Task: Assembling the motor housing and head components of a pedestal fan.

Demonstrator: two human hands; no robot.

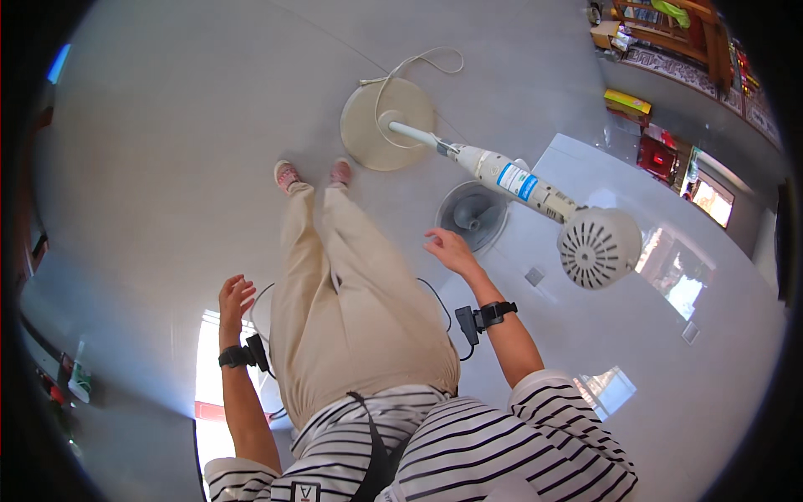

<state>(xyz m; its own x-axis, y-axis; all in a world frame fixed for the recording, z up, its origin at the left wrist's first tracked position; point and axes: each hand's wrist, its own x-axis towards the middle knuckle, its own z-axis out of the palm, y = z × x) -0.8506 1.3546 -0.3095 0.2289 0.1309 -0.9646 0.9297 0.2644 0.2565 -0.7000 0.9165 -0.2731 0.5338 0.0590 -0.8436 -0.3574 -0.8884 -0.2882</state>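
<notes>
My left hand [237,299] hangs at my left side, with its fingers apart and nothing in them. My right hand [450,249] reaches forward, fingers loosely bent and holding nothing, beside a round grey fan grille [450,209] with fan blades [473,216] inside it. Past that hand stands a pedestal fan without its front cage. Its round beige base [364,134] rests on the floor ahead of my feet. The pole [410,131] and control column [481,163] lead to a slotted white motor housing [597,248]. Neither hand appears to touch the fan.
A pale cord [435,52] loops around the fan's base. On the right is a glossy pale table-like surface [602,180]. Wooden furniture [707,42], a yellow box [627,102] and a red item [657,159] lie at the far right. My shoes [287,174] stand near the base.
</notes>
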